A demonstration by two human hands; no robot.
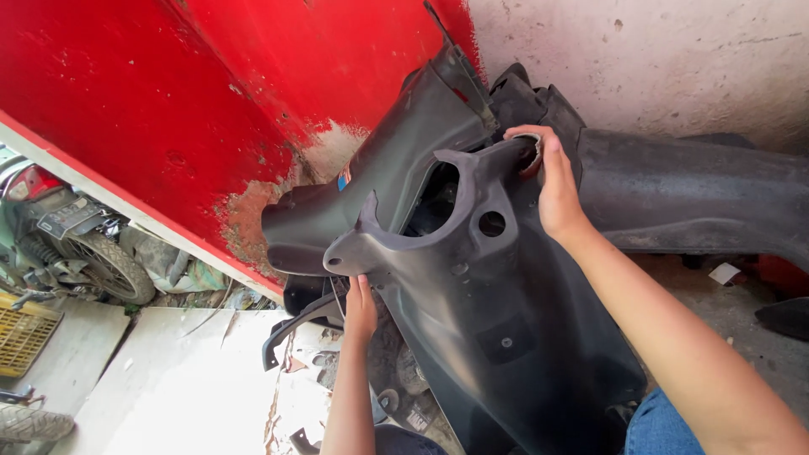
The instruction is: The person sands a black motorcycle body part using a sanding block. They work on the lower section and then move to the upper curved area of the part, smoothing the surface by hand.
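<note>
While the right hand point(556, 190) curls over the upper rim of a black plastic scooter fairing point(497, 329) and the left hand point(361, 310) clasps its lower edge, the panel is mid-lift; a steady two-handed carry seems next. Its long axis runs diagonally, nose tilted toward the red wall point(168, 101) beyond the grips.

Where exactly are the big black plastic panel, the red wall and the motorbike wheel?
black plastic panel point(506, 337): head view, on its broad lower face.
red wall point(126, 93): head view, on the painted upper part.
motorbike wheel point(114, 268): head view, on the tyre, far left.
</note>
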